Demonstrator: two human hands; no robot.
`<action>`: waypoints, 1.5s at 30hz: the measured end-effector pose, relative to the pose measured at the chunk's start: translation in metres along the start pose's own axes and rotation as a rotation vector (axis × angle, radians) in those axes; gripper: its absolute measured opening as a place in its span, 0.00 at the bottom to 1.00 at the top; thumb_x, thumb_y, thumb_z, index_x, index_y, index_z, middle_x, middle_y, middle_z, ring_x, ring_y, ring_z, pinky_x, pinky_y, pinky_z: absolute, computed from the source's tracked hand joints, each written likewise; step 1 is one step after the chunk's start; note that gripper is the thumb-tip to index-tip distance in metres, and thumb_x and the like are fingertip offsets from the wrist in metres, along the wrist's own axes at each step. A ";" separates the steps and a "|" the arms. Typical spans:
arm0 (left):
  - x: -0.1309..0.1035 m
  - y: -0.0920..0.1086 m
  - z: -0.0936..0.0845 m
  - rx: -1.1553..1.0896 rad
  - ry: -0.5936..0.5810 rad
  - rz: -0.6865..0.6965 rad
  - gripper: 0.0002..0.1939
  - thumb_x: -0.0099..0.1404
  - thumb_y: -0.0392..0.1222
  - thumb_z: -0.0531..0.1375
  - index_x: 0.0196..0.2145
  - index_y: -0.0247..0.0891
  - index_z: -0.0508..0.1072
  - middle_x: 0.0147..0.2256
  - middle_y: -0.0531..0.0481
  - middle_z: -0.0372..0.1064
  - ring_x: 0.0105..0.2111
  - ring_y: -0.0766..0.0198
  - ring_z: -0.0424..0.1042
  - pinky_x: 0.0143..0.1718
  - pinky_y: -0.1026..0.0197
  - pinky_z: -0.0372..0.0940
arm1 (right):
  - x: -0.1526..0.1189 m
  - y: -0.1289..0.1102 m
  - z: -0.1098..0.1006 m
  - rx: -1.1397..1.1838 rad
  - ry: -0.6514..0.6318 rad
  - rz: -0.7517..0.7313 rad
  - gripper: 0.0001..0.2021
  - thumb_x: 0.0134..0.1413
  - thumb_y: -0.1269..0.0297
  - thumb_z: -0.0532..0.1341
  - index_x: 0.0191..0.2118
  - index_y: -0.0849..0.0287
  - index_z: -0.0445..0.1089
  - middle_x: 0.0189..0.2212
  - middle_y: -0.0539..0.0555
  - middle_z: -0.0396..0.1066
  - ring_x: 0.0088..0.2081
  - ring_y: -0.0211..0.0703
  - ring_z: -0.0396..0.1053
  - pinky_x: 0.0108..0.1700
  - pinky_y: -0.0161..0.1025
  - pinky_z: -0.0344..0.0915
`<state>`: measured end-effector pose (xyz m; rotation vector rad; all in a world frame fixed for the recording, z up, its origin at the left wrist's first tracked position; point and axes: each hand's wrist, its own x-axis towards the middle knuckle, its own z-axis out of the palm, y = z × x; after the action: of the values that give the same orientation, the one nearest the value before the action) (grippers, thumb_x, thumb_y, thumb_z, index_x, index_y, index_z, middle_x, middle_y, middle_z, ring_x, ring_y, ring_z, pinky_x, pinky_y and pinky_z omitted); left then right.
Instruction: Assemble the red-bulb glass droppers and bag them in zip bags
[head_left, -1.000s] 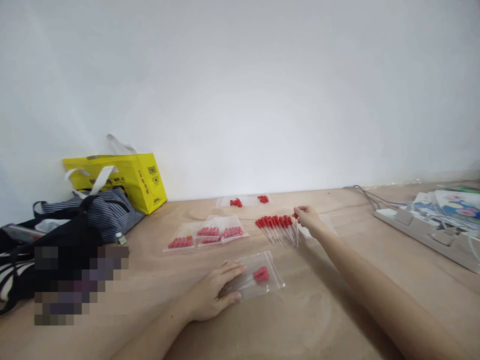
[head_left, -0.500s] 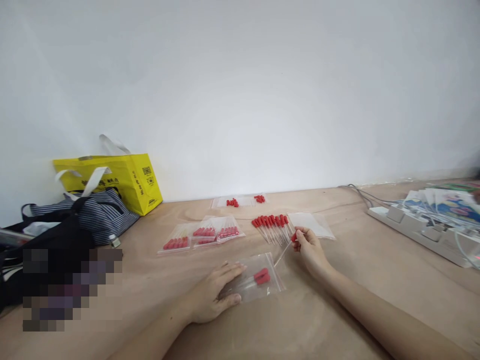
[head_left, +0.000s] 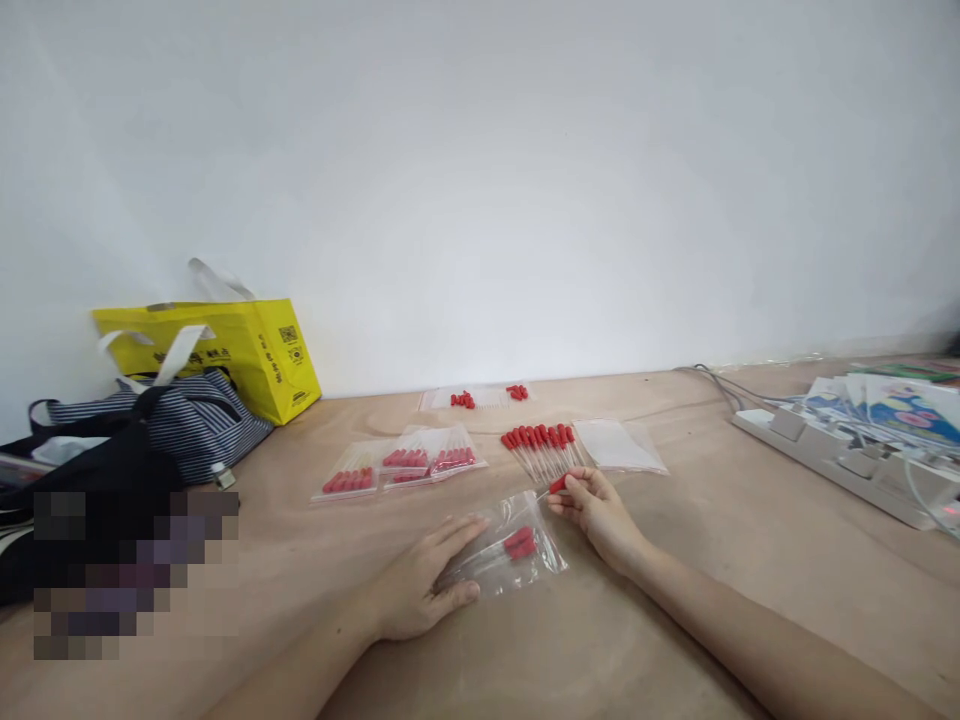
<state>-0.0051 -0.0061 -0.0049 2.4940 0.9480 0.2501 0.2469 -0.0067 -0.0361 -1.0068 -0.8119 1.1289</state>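
Note:
My left hand (head_left: 429, 580) lies with fingers and thumb spread on a clear zip bag (head_left: 546, 560), pressing it to the table. Inside that bag are a few droppers with red bulbs (head_left: 520, 543). Between the thumb and fingers of my right hand (head_left: 604, 520) is a dropper (head_left: 557, 484), pinched by its red bulb. Its clear tube points left to the bag's upper right edge; whether the tip is inside I cannot tell. Just beyond the right hand, a row of loose droppers (head_left: 538, 438) fans out, red bulbs facing away from me.
Flat plastic bags (head_left: 619, 446) lie right of the row. Filled dropper bags (head_left: 351, 482) overlap on the left. Near the wall, another bag (head_left: 491, 398) holds red bulbs and clear tubes. A yellow bag (head_left: 289, 375) stands far left; a power strip (head_left: 832, 470) sits right.
My right hand has moved left and nearer with the dropper, bringing its tube to the bag's edge. The bag has shifted and creased slightly under my left hand, which stays in place.

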 end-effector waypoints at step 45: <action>0.001 0.004 -0.007 -0.015 0.019 0.002 0.21 0.61 0.47 0.52 0.52 0.43 0.61 0.54 0.48 0.57 0.54 0.56 0.54 0.54 0.50 0.52 | 0.112 -0.020 -0.014 -1.169 0.226 -0.036 0.04 0.31 0.74 0.59 0.16 0.59 0.65 0.14 0.52 0.65 0.27 0.45 0.68 0.25 0.32 0.56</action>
<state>-0.0043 -0.0052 0.0028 2.4833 0.9477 0.2817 0.2941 0.0961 -0.0190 -2.0123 -1.3207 0.4067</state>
